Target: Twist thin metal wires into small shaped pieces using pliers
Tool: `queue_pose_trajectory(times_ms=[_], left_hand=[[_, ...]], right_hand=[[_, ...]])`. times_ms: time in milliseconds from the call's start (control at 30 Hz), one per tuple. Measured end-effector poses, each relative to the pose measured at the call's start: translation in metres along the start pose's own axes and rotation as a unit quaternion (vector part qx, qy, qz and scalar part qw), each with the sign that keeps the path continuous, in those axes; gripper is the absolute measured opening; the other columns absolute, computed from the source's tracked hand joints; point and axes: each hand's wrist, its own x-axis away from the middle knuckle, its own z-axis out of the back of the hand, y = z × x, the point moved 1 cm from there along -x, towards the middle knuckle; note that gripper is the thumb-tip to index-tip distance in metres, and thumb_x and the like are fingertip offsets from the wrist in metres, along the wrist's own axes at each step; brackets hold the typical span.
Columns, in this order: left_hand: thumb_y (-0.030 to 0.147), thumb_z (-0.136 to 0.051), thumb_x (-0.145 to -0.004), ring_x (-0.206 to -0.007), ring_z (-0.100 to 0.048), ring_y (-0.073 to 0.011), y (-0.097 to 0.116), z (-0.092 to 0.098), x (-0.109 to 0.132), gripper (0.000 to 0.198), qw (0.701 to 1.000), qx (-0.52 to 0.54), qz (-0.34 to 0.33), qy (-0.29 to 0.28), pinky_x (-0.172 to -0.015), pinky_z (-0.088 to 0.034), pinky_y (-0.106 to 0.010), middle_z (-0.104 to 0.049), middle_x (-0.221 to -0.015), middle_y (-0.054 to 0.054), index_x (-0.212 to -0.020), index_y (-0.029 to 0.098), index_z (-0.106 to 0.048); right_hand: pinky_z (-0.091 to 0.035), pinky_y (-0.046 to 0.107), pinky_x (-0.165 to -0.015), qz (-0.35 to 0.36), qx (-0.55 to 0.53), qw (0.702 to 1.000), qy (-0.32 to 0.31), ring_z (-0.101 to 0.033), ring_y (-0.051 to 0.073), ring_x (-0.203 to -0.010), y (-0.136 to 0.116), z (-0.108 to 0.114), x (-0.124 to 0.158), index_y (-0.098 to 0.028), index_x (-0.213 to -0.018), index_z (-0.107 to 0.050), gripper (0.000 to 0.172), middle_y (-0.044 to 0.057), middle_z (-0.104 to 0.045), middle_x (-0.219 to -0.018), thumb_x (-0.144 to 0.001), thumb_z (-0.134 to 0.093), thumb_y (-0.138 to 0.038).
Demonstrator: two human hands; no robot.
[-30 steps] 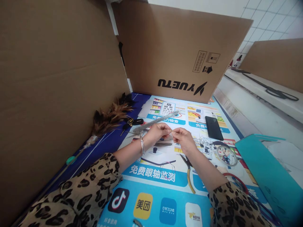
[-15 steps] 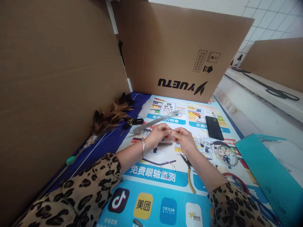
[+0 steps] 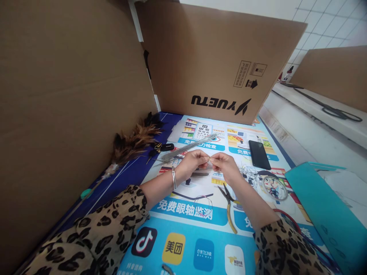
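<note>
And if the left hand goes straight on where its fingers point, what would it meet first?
Most likely the right hand, whose fingertips face those of the left hand almost tip to tip; whether they touch is hard to tell.

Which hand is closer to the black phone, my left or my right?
Your right hand. It is just left of the phone, with a gap between; your left hand is farther left, on the other side of your right hand.

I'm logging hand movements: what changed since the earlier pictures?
The left-hand grip and right-hand grip shifted slightly rightward, the right forearm baring more of the pliers. Nothing was visibly picked up or released. The pliers, phone and metal wires stayed put.
</note>
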Motion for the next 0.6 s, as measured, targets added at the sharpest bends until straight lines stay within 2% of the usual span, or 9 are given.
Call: queue_pose_trajectory(times_ms=[100,200,333,433,500,600], left_hand=[[0.031,-0.063,-0.069,-0.058,-0.054,-0.0096,0.005,0.007,-0.004,0.023,0.998,-0.062,-0.007,-0.023,-0.056,-0.042,-0.023,-0.059,-0.067,-0.002,-0.082,0.013,-0.058],[0.030,-0.061,-0.069,-0.053,-0.050,-0.0091,0.012,0.016,-0.008,0.019,0.981,-0.181,-0.034,-0.053,-0.052,-0.038,-0.022,-0.058,-0.062,-0.002,-0.077,0.013,-0.060],[0.027,-0.061,-0.066,-0.053,-0.048,-0.0104,0.024,0.026,-0.006,0.012,0.931,-0.337,-0.065,-0.125,-0.051,-0.033,-0.021,-0.059,-0.059,-0.001,-0.070,0.017,-0.063],[0.026,-0.061,-0.063,-0.054,-0.048,-0.0114,0.028,0.027,-0.002,0.007,0.889,-0.423,-0.070,-0.159,-0.052,-0.031,-0.022,-0.058,-0.056,0.001,-0.064,0.020,-0.065],[0.025,-0.063,-0.061,-0.055,-0.049,-0.0126,0.028,0.025,0.001,0.005,0.870,-0.459,-0.072,-0.166,-0.054,-0.029,-0.023,-0.058,-0.055,0.001,-0.060,0.020,-0.064],[0.025,-0.066,-0.058,-0.057,-0.049,-0.0148,0.025,0.020,0.005,0.006,0.844,-0.506,-0.093,-0.152,-0.052,-0.025,-0.024,-0.059,-0.058,-0.001,-0.058,0.020,-0.063]], right_hand=[[-0.035,0.023,-0.045,0.016,0.102,0.995,0.005,-0.045,0.010,-0.046,-0.003,0.014,-0.005,-0.018,-0.069,-0.059,0.018,-0.003,-0.052,-0.051,-0.063,-0.064,-0.034],[-0.034,0.023,-0.045,0.011,0.218,0.976,0.020,-0.044,0.010,-0.046,0.002,0.027,-0.012,-0.019,-0.068,-0.060,0.014,-0.003,-0.052,-0.050,-0.062,-0.062,-0.032],[-0.034,0.024,-0.052,0.015,0.411,0.910,0.055,-0.051,0.012,-0.057,0.007,0.037,-0.017,-0.022,-0.071,-0.061,0.011,-0.001,-0.059,-0.063,-0.061,-0.062,-0.026],[-0.033,0.024,-0.055,-0.001,0.516,0.856,0.045,-0.054,0.015,-0.066,0.007,0.038,-0.018,-0.023,-0.076,-0.060,0.013,0.001,-0.062,-0.074,-0.063,-0.060,-0.026],[-0.032,0.025,-0.054,-0.013,0.559,0.828,0.039,-0.054,0.017,-0.067,0.007,0.038,-0.017,-0.023,-0.079,-0.060,0.016,0.003,-0.063,-0.076,-0.065,-0.060,-0.030],[-0.029,0.026,-0.053,-0.010,0.599,0.798,0.067,-0.054,0.018,-0.066,0.003,0.034,-0.015,-0.023,-0.083,-0.059,0.020,0.004,-0.063,-0.074,-0.069,-0.058,-0.038]])
